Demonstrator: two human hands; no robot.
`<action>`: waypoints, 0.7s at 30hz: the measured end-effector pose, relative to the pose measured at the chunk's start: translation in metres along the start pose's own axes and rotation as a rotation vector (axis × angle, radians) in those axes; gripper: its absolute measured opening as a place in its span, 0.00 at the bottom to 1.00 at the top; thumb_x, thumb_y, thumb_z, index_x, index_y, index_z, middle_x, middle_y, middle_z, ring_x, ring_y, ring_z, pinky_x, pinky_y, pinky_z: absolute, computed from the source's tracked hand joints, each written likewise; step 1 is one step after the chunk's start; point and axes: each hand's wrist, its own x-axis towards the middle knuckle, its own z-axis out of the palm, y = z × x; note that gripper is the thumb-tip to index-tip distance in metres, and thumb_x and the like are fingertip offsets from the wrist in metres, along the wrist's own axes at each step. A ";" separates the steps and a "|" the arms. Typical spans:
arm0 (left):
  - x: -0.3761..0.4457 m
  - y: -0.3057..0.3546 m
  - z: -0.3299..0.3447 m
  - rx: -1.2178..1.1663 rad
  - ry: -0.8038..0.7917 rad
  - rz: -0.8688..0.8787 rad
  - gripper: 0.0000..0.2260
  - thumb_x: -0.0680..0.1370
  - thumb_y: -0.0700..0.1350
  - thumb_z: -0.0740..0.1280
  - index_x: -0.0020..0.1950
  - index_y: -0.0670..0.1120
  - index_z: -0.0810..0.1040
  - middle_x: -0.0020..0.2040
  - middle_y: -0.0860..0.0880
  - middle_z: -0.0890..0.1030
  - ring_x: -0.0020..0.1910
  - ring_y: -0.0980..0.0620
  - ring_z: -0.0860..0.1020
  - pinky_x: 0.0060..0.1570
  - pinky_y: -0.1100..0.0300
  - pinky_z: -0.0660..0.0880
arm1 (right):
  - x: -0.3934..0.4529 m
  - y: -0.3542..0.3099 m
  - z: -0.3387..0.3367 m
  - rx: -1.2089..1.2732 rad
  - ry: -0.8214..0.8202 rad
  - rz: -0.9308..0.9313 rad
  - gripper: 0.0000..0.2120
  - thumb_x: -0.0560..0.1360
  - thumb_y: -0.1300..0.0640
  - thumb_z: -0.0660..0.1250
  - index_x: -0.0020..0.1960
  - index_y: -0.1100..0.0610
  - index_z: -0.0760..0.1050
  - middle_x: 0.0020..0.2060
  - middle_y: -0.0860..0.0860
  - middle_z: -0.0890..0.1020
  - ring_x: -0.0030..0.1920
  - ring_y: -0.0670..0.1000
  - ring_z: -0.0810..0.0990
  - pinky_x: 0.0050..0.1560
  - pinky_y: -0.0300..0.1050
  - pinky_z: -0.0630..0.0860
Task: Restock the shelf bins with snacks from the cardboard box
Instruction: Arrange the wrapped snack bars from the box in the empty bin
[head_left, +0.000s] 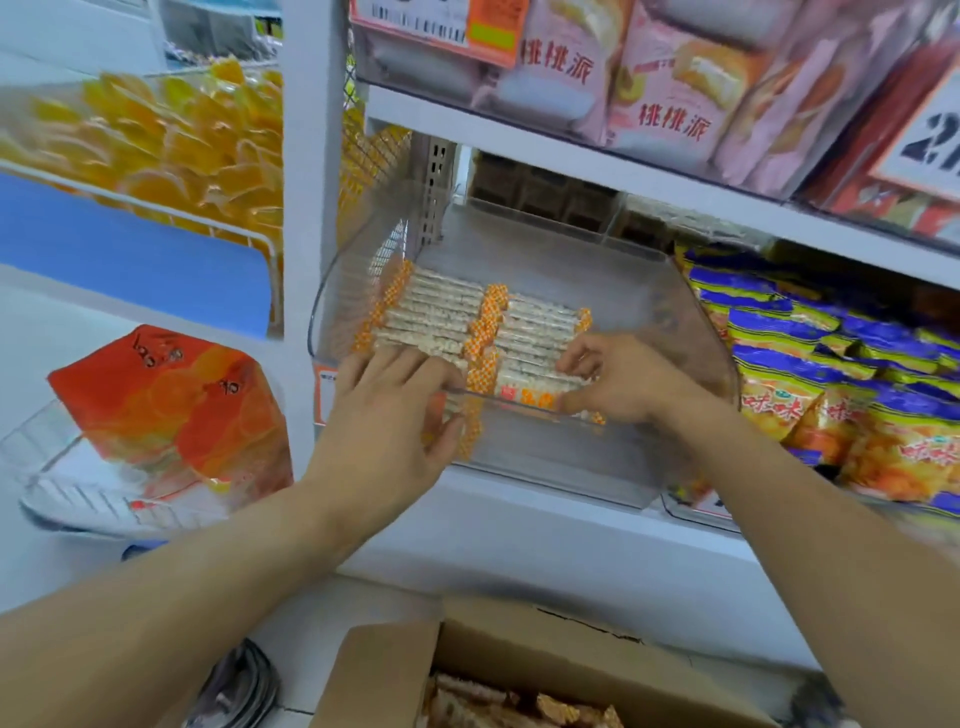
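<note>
Legible writing: pink packs (670, 93) on the upper shelf read 桃桃派; yellow-and-blue bags (831, 384) to the right read 味味; a price card (930, 140) shows "2", the rest cut off.
Snack bars (441, 312): pale, clear-wrapped, orange-checked ends, laid in two flat rows.
Location: inside the clear shelf bin (649, 322), toward its front.
Left hand (389, 415): fingers spread over the front wall, gripping bars at the left row.
Right hand (618, 379): fingers curled, pinching bars of the right row.
Cardboard box (519, 665): open below the shelf, brown wrapped snacks inside, blurred.
</note>
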 end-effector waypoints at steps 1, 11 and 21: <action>-0.001 -0.002 0.001 0.004 -0.004 0.007 0.10 0.72 0.50 0.69 0.51 0.51 0.76 0.47 0.54 0.78 0.52 0.47 0.75 0.55 0.53 0.63 | 0.002 -0.002 0.001 -0.013 -0.011 -0.005 0.18 0.64 0.60 0.82 0.50 0.52 0.79 0.44 0.48 0.79 0.44 0.46 0.78 0.41 0.39 0.72; 0.001 -0.001 -0.001 -0.004 0.017 -0.003 0.12 0.74 0.56 0.64 0.50 0.51 0.79 0.45 0.55 0.81 0.47 0.49 0.77 0.54 0.57 0.61 | 0.013 -0.008 0.010 -0.157 0.006 0.026 0.23 0.64 0.54 0.82 0.56 0.52 0.79 0.52 0.52 0.78 0.58 0.55 0.77 0.57 0.44 0.74; 0.004 0.012 -0.002 -0.124 0.085 0.069 0.10 0.75 0.51 0.64 0.50 0.47 0.78 0.46 0.52 0.77 0.51 0.49 0.73 0.54 0.59 0.63 | -0.052 -0.018 -0.009 0.123 0.461 -0.262 0.07 0.71 0.55 0.78 0.45 0.48 0.81 0.48 0.47 0.79 0.43 0.43 0.79 0.51 0.43 0.78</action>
